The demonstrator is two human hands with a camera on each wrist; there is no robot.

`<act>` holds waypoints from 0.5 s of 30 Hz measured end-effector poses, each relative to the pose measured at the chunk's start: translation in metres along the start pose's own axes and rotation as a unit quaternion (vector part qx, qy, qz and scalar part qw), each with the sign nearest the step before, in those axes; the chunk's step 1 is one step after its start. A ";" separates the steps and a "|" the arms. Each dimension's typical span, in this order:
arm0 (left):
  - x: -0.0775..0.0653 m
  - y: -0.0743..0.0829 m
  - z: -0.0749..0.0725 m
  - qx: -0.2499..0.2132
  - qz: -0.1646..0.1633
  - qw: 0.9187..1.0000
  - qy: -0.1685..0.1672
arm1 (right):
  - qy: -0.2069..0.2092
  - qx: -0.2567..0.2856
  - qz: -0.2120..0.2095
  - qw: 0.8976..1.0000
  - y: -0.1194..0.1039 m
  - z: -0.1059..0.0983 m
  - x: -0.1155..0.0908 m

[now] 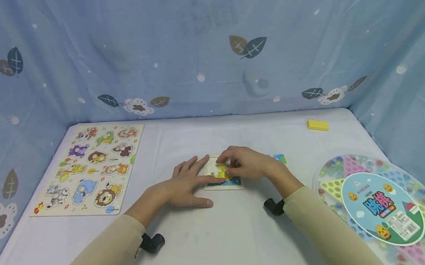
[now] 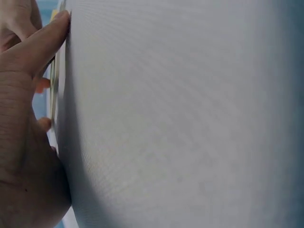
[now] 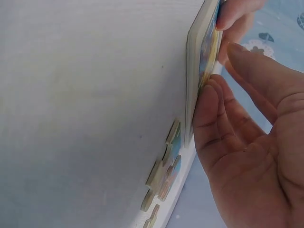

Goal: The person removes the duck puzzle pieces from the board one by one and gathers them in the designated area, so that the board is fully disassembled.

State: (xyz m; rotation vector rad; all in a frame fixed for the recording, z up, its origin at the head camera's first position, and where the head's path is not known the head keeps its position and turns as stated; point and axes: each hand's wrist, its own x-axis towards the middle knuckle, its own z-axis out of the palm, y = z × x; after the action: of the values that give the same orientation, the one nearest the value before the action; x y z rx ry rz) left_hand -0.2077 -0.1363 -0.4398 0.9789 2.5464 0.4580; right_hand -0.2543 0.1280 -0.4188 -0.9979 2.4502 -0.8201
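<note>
Here, my right hand bends over the small puzzle board, fingertips touching it; whether that grip pinches a piece, I cannot tell. My left hand lies with fingers straight and spread, some reaching onto the board, thumb out beside it. The board lies flat on the white surface, between my hands: a pale, thick-edged square with a bright yellow figure above a deep blue strip, partly covered by my fingers. Loose pieces, blue and green, lie just beyond my right wrist. Farther out sit an animal board on the left, a yellow block and a round game box on the right.
</note>
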 end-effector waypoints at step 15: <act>0.002 -0.005 0.005 -0.022 0.007 1.000 0.012 | 0.014 0.022 -0.006 1.000 0.000 0.003 0.000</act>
State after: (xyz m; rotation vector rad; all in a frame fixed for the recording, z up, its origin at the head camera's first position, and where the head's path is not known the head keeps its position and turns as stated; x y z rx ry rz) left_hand -0.2094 -0.1376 -0.4471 0.9818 2.5411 0.5302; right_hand -0.2529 0.1276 -0.4211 -0.9932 2.4405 -0.8929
